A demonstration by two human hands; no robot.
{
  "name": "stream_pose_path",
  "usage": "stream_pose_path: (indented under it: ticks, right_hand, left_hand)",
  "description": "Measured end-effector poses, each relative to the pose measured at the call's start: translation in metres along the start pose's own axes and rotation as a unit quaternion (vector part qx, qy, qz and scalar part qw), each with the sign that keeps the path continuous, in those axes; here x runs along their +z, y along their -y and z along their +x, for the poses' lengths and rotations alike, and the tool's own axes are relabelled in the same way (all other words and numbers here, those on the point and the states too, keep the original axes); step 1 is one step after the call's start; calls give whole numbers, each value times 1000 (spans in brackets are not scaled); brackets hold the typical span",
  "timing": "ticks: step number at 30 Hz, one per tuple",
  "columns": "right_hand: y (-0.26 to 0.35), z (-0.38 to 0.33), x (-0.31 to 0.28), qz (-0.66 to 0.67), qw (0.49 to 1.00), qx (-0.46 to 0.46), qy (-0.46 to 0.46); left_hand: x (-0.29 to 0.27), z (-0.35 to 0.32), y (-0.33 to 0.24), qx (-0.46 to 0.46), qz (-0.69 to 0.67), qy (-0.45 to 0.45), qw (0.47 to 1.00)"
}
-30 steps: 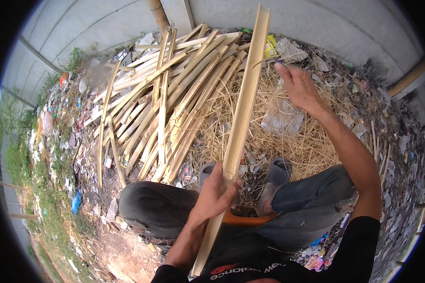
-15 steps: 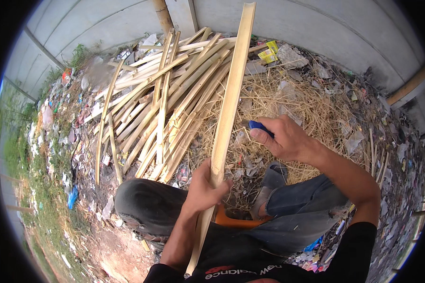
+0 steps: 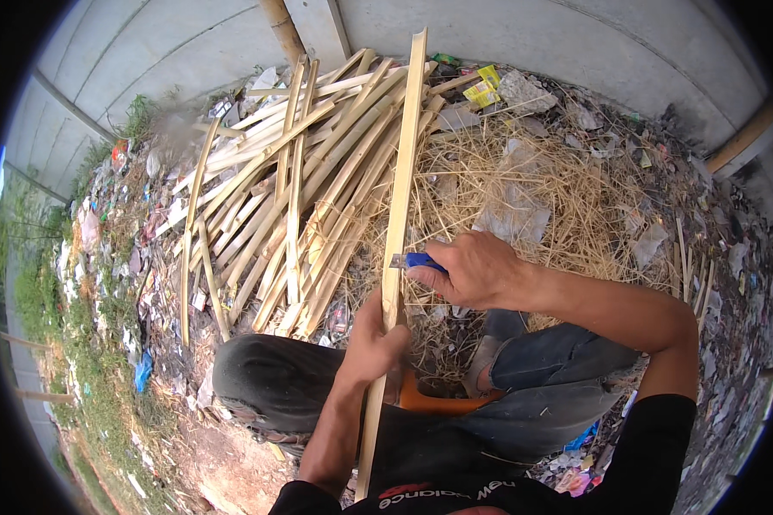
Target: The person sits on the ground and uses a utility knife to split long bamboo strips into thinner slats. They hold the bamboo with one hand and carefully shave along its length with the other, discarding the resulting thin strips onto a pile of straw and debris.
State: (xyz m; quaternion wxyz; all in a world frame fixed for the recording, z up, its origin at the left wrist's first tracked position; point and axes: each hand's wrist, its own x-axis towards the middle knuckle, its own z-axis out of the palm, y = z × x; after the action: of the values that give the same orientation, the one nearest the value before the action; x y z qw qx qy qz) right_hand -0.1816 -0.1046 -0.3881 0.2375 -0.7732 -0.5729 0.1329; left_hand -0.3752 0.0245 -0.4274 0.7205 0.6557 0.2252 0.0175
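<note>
We note the left hand (image 3: 374,345) with its fingers wrapped around the bamboo strip (image 3: 406,159), thumb across it, much as half a second ago. The strip runs from the person's lap up past the bamboo pile (image 3: 270,219), its far end toward the edge of the ground (image 3: 232,472) along the wall (image 3: 489,39). We see it rolled since the earlier frame: its hollow face then showed broadly, and now it looks narrower. The right hand (image 3: 481,270), fingers curled around the blue-handled knife (image 3: 423,261), has moved leftward; the blade, earlier clear of the strip, now lies across it just above the left hand. We cannot tell whether it bites in. The pile appears unchanged.
</note>
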Motion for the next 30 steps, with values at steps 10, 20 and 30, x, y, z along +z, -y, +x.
stream_pose_path:
  ticks: [10,20,30]
  right_hand:
    - [-56,33,-67,-10,994,73,-81]
    - [-9,1,-2,-18,999,-24,28]
    - [-258,-31,-118,-87,891,308,-321]
  left_hand:
    - [14,-19,3,-38,-142,83,986]
    - [-1,-14,7,-52,-168,86,981]
    - [32,-27,25,-124,-25,256,958]
